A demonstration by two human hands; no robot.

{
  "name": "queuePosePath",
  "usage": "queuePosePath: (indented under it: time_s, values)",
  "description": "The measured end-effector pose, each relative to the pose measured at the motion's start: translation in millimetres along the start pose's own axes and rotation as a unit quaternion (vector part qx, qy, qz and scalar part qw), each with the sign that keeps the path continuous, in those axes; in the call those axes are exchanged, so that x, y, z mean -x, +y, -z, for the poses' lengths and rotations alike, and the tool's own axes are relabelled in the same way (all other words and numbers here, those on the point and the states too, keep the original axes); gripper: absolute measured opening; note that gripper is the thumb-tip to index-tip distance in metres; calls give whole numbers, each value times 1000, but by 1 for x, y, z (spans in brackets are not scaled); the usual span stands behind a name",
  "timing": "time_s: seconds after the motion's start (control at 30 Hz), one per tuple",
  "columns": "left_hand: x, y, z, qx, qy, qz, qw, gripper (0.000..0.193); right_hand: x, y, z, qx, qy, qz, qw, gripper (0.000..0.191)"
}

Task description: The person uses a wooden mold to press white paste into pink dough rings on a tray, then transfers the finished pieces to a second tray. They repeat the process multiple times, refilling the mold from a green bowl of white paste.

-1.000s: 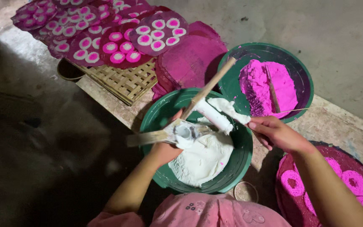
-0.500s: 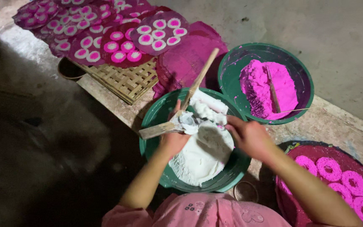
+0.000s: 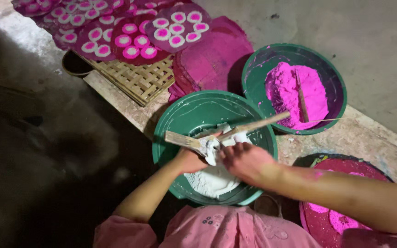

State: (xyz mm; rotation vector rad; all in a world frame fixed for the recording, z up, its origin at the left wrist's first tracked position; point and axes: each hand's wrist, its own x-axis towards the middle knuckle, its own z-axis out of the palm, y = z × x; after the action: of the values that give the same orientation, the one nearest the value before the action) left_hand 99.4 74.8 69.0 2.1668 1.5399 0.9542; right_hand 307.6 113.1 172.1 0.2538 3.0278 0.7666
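A flat wooden stick [image 3: 228, 133] lies across the green basin of white dough [image 3: 214, 144], its long axis running from low on the left up toward the right, so that its far tip points at the second basin; its near end, a broad pale paddle end, sticks out left of the hands. The left hand [image 3: 190, 160] is closed around the stick's lower part together with a wad of white dough [image 3: 212, 149], and the right hand [image 3: 244, 160] sits just beside it over the basin's middle, fingers curled onto the same wad and pressing it against the stick. More white dough lies in the basin bottom, toward the person. Behind and to the right of this basin stands one more green basin [image 3: 295, 89] holding bright pink dough with a thin stick lying in it: two basins in all. Behind the white basin on the left is a woven bamboo mat [image 3: 136, 80], and beyond it dark pink round trays [image 3: 138, 39] carrying many small white-and-pink discs; another such tray [image 3: 341, 202] is to the basin's right, near the forearm. Everything rests on a rough concrete ledge [image 3: 368, 142], with dim, dark ground to the left.
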Motion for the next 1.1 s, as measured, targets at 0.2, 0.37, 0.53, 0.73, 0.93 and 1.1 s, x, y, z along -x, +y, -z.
queuePosePath:
  time_s: [0.2, 0.37, 0.53, 0.73, 0.93, 1.1]
  values:
    - [3, -44, 9, 43, 61, 138, 988, 82, 34, 33, 19, -106, -18, -129, 986, 39]
    - [-11, -40, 17, 22, 253, 85, 964, 82, 46, 44, 4, -391, 51, -282, 874, 44]
    - [-40, -15, 13, -81, 190, 309, 928, 91, 31, -12, -43, -541, 172, -296, 768, 37]
    - [-40, 4, 18, -253, 235, 113, 932, 98, 39, 12, -70, -746, 31, -358, 560, 40]
    - [-41, 14, 12, -90, 151, 293, 940, 107, 24, -3, -88, -640, 163, -292, 692, 39]
    - [-22, -5, 25, -161, 176, 204, 949, 103, 39, 12, -75, -669, 79, -234, 701, 37]
